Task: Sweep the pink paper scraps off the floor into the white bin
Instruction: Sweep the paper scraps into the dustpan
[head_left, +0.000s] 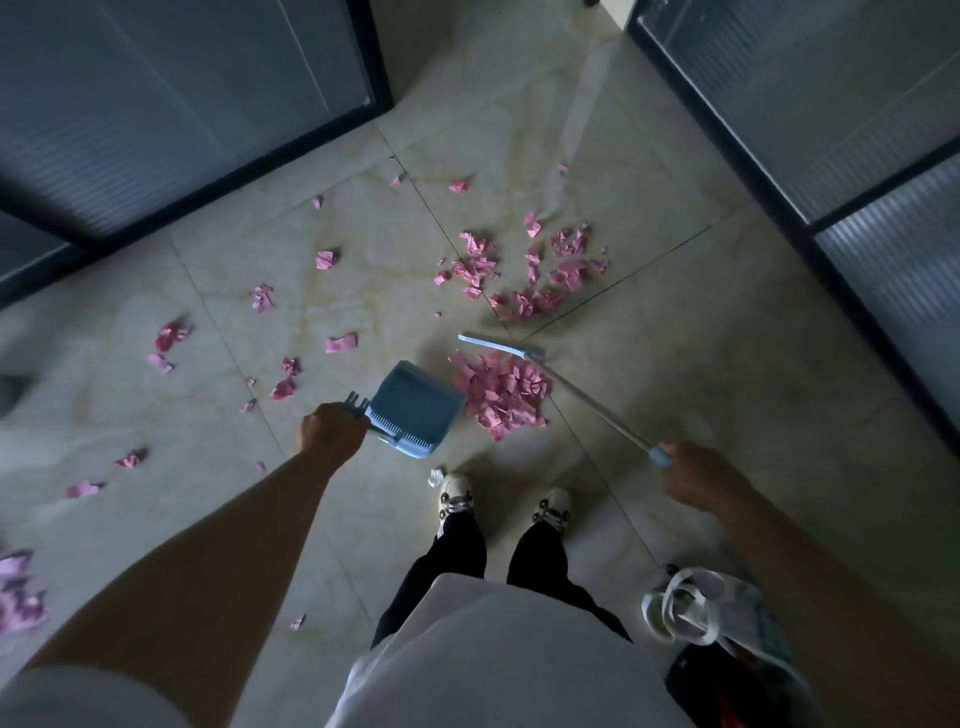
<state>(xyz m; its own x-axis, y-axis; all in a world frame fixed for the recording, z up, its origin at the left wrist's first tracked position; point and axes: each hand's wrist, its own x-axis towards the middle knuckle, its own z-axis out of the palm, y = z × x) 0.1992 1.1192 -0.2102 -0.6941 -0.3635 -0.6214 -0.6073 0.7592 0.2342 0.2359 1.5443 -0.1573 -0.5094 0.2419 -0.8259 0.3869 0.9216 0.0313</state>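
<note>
My left hand (332, 428) grips the handle of a blue dustpan (415, 408) that rests on the tiled floor with its mouth facing right. A heap of pink paper scraps (504, 392) lies right at the pan's mouth. My right hand (696, 475) holds the end of a long broom handle (597, 408); the pale blue broom head (501, 345) sits just beyond the heap. A second cluster of pink scraps (524, 270) lies farther off. Loose pink scraps (340, 343) are scattered over the floor to the left. No white bin is in view.
Dark-framed glass partitions stand at the upper left (182, 104) and along the right (831, 130). A white tote bag (727, 613) lies on the floor by my right foot. My shoes (457, 493) stand just behind the dustpan. A small white scrap (435, 477) lies by my left shoe.
</note>
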